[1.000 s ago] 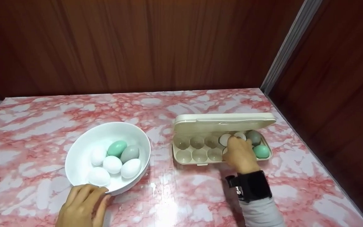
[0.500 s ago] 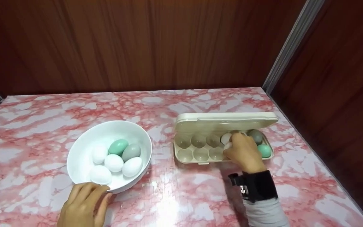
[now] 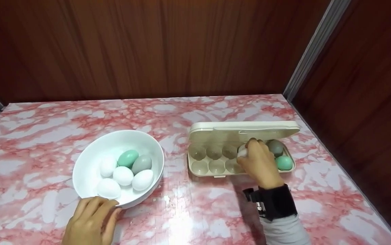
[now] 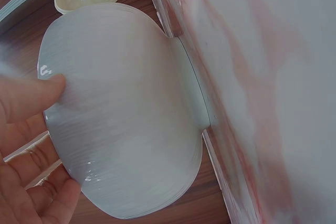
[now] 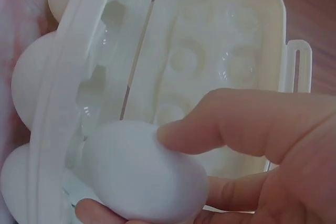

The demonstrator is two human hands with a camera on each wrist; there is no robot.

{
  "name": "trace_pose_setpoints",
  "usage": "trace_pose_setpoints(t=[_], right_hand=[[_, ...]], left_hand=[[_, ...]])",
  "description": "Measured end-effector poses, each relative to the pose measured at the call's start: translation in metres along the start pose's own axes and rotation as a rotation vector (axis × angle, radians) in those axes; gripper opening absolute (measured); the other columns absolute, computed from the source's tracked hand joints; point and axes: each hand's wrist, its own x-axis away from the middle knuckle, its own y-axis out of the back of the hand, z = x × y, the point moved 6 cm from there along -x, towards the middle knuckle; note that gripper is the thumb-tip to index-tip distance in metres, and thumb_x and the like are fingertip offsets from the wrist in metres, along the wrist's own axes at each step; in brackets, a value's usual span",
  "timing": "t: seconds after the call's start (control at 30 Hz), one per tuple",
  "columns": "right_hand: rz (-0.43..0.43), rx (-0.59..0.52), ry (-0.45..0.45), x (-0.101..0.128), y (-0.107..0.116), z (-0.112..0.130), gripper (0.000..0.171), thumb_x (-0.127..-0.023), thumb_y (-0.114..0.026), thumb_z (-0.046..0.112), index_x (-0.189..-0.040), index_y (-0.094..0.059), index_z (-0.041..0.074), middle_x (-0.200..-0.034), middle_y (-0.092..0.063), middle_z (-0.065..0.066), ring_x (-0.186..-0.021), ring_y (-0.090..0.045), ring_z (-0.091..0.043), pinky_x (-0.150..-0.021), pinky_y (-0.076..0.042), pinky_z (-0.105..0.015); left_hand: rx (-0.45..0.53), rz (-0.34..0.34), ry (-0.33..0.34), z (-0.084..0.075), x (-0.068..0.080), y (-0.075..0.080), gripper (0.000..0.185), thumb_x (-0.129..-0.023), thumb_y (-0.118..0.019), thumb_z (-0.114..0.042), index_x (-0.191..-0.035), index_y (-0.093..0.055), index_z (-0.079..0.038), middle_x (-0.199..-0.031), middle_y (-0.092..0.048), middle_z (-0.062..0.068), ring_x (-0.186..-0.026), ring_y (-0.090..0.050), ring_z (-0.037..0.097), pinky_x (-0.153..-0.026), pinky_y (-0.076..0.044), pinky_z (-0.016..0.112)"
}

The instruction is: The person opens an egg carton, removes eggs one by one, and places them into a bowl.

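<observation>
My right hand [image 3: 260,163] pinches a white egg [image 5: 149,171] between thumb and fingers, over the right half of the open cream egg carton [image 3: 217,176]. In the head view this hand covers part of the egg and the cups under it. Close by in the carton sit a grey egg [image 3: 275,147] and a green egg [image 3: 285,163] at the right end. My left hand [image 3: 88,221] grips the near rim of the white bowl [image 3: 88,153]. Its thumb [image 4: 39,93] presses the bowl's outer wall in the left wrist view.
Several white eggs [image 3: 123,176], a green egg [image 3: 128,158] and a grey egg [image 3: 141,164] lie in the bowl. The carton's lid [image 3: 244,126] stands raised at the back. Brown wood panels [image 3: 148,51] border the red-and-white marbled table [image 3: 182,112].
My right hand's fingers have shifted from the carton's front row toward the back row, and the white egg shows more at the fingertips. My left hand keeps its grip on the bowl.
</observation>
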Motion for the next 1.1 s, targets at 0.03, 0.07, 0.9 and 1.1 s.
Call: trace_pose_setpoints(t=[0.03,0.07,0.9,1.1], right_hand=[[-0.002,-0.006,0.0,0.0,-0.001,0.001,0.018,-0.074,-0.063,0.005,-0.091,-0.059,-0.002,-0.097,-0.061,-0.023,-0.094,-0.061,-0.04,-0.081,-0.051,-0.057],[-0.008,-0.012,0.004,0.0,-0.001,0.002,0.018,-0.074,-0.063,0.005,-0.091,-0.06,-0.001,-0.097,-0.061,-0.022,-0.094,-0.061,-0.04,-0.081,-0.051,-0.056],[-0.03,-0.01,0.124,0.011,-0.019,0.041,0.029,-0.075,-0.066,0.007,-0.103,-0.063,0.0,-0.099,-0.063,-0.018,-0.094,-0.059,-0.037,-0.075,-0.054,-0.05],[-0.009,0.001,0.108,0.016,-0.024,0.049,0.034,-0.076,-0.066,0.013,-0.108,-0.064,0.004,-0.102,-0.062,-0.013,-0.083,-0.062,-0.036,-0.068,-0.055,-0.047]], left_hand=[[0.001,-0.001,0.0,0.0,0.0,0.0,0.063,-0.105,-0.034,-0.051,-0.082,-0.073,-0.006,-0.08,-0.063,0.002,-0.082,-0.056,0.022,-0.069,-0.048,0.03],[-0.002,-0.001,0.001,0.0,0.0,0.0,0.064,-0.105,-0.034,-0.051,-0.082,-0.073,-0.007,-0.08,-0.063,0.001,-0.082,-0.056,0.022,-0.068,-0.049,0.03],[0.004,-0.038,-0.008,0.0,0.0,0.0,0.063,-0.105,-0.037,-0.05,-0.079,-0.073,-0.006,-0.078,-0.064,0.003,-0.08,-0.056,0.023,-0.065,-0.05,0.031],[-0.002,-0.027,-0.002,0.0,0.0,0.0,0.064,-0.104,-0.036,-0.051,-0.078,-0.073,-0.006,-0.077,-0.064,0.002,-0.079,-0.055,0.023,-0.063,-0.05,0.029]])
